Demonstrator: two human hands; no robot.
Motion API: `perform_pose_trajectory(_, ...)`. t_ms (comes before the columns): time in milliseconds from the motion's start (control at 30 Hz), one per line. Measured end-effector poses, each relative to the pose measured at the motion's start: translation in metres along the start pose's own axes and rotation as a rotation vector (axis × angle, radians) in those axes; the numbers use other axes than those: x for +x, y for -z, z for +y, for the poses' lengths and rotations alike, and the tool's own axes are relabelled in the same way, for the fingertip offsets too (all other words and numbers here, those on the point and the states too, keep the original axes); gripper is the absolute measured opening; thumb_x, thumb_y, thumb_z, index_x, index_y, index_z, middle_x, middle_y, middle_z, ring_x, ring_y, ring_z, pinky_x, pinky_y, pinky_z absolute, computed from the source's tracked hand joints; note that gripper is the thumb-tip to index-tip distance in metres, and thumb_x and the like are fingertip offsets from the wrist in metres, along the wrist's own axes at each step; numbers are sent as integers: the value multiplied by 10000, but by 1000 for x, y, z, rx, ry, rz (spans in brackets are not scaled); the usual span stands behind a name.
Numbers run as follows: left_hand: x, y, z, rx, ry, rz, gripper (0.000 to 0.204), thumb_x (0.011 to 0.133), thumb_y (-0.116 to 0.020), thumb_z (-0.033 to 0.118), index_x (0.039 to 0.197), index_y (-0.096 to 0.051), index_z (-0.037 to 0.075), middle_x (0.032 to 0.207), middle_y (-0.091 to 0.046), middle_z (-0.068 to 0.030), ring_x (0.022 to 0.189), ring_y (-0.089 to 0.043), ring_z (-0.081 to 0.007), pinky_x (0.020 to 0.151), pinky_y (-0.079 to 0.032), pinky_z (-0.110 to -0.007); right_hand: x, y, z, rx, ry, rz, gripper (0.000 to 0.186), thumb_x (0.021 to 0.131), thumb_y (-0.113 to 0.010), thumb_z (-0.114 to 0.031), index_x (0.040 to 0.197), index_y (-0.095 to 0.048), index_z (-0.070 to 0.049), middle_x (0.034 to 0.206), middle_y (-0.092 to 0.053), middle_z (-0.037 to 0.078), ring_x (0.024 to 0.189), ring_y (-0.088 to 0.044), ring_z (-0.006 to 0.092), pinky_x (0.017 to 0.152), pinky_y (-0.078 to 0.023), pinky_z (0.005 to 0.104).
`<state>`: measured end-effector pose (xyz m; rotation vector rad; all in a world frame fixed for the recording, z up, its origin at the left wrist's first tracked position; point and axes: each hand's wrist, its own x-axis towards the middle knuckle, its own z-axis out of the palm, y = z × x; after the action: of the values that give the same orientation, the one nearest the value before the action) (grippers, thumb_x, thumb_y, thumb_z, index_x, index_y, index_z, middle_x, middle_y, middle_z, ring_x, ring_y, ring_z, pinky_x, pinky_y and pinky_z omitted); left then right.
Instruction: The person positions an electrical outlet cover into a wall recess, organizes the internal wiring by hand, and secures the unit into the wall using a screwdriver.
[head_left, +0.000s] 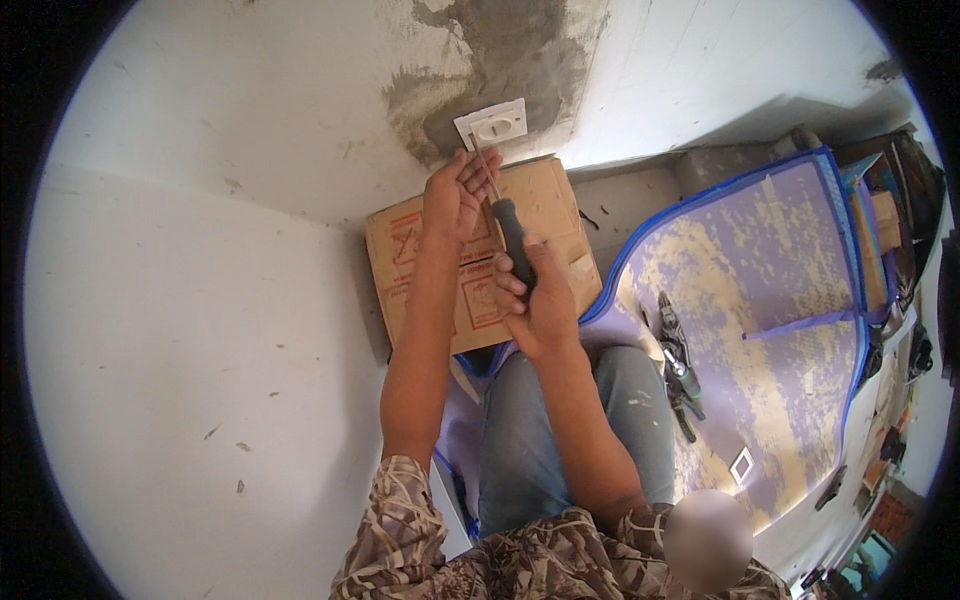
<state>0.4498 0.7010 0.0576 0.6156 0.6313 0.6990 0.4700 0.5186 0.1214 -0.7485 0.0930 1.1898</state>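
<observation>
A white wall socket with a square frame sits tilted on a grey plastered patch of the wall. My right hand is wrapped around the black handle of a screwdriver. Its thin shaft slants up to the left edge of the socket, where the tip appears to touch. Just below the socket, the curled fingers of my left hand close about the shaft near its tip. Exactly how those fingertips meet the shaft is partly hidden.
Under my forearms stands a brown cardboard box against the wall. To the right lies a worn purple mat with blue edging. Pliers and a small white square frame rest on it. Assorted clutter lines the far right.
</observation>
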Motion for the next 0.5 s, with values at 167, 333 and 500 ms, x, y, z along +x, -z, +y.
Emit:
perform_pose_trajectory(167,-1,-4,3,102,-42,49,370,1014,-466,250,1160,-534,-82,1102,-655,-207,1068,-633,-285,945,-486,-383,10,6,14,-1196,941,145,417,889,-604,-62,1272,-462,24,956,-544,150,809,-534,265,765,-462,329)
perform_pose_trajectory(333,-6,-11,10,85,-21,48,495,984,-526,358,1177,-527,-98,1107,-652,-204,1067,-632,-280,944,-484,-373,-3,-7,14,-1104,905,261,411,864,-596,-31,1259,-518,55,1093,-544,232,1024,-538,379,911,-435,416)
perform_pose_trajectory(500,-7,-12,13,39,4,33,599,946,-571,451,1183,-523,-96,1115,-644,-207,1074,-626,-273,961,-467,-368,5,6,29,-856,688,249,467,899,-594,-68,1338,-464,25,1065,-531,158,992,-535,262,833,-464,351)
